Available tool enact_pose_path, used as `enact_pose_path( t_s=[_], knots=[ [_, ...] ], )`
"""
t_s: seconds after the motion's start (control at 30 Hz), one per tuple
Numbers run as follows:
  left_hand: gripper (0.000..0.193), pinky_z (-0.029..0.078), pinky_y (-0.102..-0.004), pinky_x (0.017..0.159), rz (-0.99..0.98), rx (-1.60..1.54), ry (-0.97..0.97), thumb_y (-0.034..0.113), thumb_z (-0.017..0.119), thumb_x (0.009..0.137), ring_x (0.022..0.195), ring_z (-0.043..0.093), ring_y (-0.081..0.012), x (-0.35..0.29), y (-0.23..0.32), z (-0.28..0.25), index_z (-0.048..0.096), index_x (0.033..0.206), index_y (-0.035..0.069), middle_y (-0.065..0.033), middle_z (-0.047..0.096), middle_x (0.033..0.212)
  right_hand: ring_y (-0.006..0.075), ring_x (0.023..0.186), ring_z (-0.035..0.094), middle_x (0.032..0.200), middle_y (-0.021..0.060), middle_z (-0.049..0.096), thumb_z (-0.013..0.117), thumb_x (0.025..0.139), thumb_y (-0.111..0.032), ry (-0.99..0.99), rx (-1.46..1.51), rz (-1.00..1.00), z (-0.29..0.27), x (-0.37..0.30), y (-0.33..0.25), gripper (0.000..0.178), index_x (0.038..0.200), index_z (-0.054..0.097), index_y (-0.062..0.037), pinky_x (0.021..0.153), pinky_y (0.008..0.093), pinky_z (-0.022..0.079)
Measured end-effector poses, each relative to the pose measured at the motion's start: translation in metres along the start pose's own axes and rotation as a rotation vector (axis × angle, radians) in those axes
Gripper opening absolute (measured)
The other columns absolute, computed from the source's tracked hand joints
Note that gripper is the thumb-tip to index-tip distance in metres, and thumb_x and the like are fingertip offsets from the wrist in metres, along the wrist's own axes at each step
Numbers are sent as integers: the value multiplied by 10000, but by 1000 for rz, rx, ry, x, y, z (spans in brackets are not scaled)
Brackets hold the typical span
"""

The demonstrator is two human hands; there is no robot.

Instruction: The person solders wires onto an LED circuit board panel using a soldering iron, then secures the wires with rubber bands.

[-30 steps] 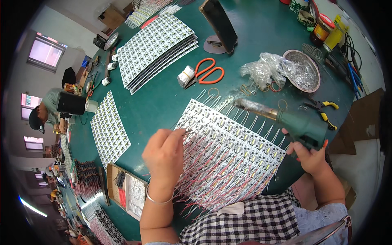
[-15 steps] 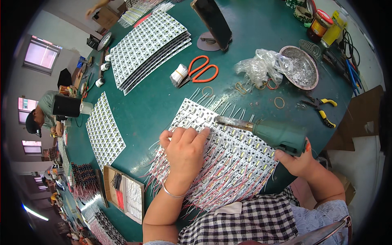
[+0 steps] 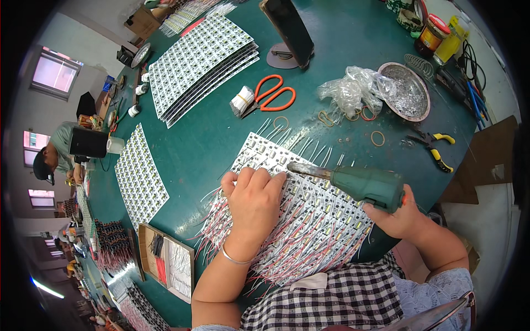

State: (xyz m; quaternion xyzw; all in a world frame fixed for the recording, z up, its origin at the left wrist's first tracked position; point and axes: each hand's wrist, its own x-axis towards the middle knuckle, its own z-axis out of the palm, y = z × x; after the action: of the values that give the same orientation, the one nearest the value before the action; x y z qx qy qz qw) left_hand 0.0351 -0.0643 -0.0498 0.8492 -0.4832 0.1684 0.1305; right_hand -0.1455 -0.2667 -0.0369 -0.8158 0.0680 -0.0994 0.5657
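Circuit sheet (image 3: 327, 222) white, wire-strewn; right hand (image 3: 398, 218) gripping green tool (image 3: 366, 185); left hand (image 3: 254, 199) grip unclear

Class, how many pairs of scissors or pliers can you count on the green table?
2: orange-handled scissors, beside the banded white bundle; and yellow-and-black pliers, on the right below the bowl. Others may be hidden farther off at left.

White circuit-board panel (image 3: 312, 193) lying skewed on the worktop (image 3: 204, 135), super shaggy with red and white wires (image 3: 214, 223). Green soldering gun (image 3: 367, 186) over it, grubby tip (image 3: 309, 169) pointing left.
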Motion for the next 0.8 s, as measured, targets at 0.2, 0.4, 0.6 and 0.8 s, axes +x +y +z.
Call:
enact_pose_path(
  t_s=[0.2, 0.4, 0.6, 0.8],
  knots=[
    [202, 309, -364, 773, 1, -15, 5, 83, 704, 629, 724, 490, -155, 1, -1, 1, 691, 793, 201, 32, 464, 668, 251, 886, 606, 988, 129, 602, 716, 748, -47, 1, -43, 3, 2, 1, -2, 377, 1085, 554, -1, 790, 324, 476],
    [200, 310, -364, 772, 8, -11, 6, 79, 701, 627, 723, 487, -156, 1, -1, 0, 691, 784, 202, 31, 463, 666, 221, 865, 617, 960, 127, 617, 716, 744, -31, 24, -120, -84, -3, -3, -5, 335, 1045, 573, 9, 767, 292, 479],
    [198, 314, -362, 774, 10, -2, -10, 79, 701, 623, 720, 486, -159, 1, 0, 0, 689, 778, 202, 29, 466, 667, 159, 840, 614, 961, 82, 650, 702, 775, -49, 225, 262, 322, -3, -21, -10, 273, 1028, 611, -3, 775, 280, 481],
    [191, 310, -360, 767, 27, -24, 18, 86, 710, 632, 714, 489, -162, 4, 2, -6, 686, 786, 196, 29, 466, 663, 137, 798, 617, 923, 63, 660, 696, 788, -55, 206, 209, 246, -6, -25, -10, 246, 1015, 620, 3, 756, 274, 483]
  ],
)
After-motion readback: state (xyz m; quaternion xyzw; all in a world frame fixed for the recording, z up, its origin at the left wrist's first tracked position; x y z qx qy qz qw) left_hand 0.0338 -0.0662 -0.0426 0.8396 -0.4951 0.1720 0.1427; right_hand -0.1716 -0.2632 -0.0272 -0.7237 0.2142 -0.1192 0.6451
